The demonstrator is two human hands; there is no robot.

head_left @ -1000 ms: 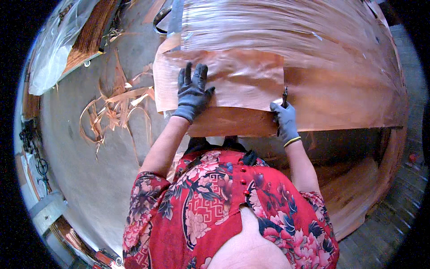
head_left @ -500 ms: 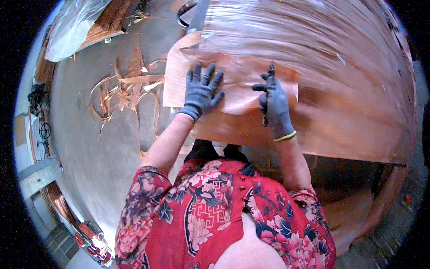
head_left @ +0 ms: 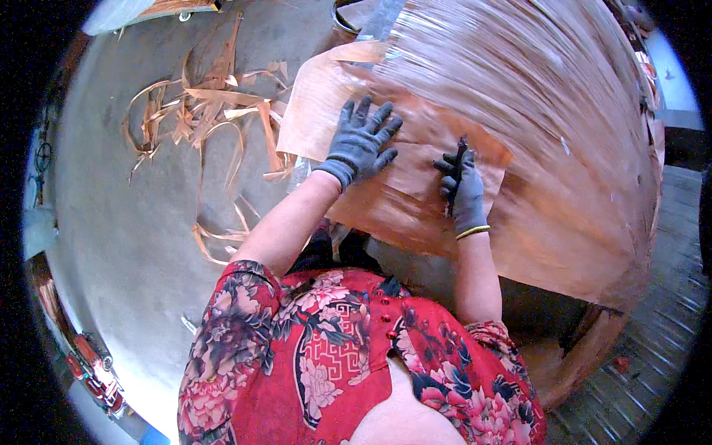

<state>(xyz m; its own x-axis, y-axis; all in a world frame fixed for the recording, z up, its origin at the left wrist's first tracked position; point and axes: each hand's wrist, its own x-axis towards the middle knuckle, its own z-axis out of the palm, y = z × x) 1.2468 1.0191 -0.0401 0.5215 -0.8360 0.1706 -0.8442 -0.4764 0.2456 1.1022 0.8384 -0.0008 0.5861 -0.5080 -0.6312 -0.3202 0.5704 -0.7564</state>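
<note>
A loose piece of thin brown wood veneer (head_left: 315,100) lies over a broad veneer-covered stack (head_left: 534,96). On that piece my gloved left hand (head_left: 361,144) lies flat, fingers spread, near its left part. My gloved right hand (head_left: 467,194) is closed round a slim black tool (head_left: 458,167) that looks like a utility knife. It points away from me, over the right part of the loose piece. Whether its tip touches the veneer I cannot tell.
Curled veneer strips (head_left: 215,96) are strewn on the grey floor (head_left: 126,245) to the left. A dark-rimmed round object (head_left: 347,18) stands by the stack's far left corner. Ridged flooring (head_left: 630,386) runs along the right side.
My view has shifted and turned, so the stack appears tilted. My right hand's fingers have drawn in round the black tool, which now shows more fully. The left hand stays spread on the veneer.
</note>
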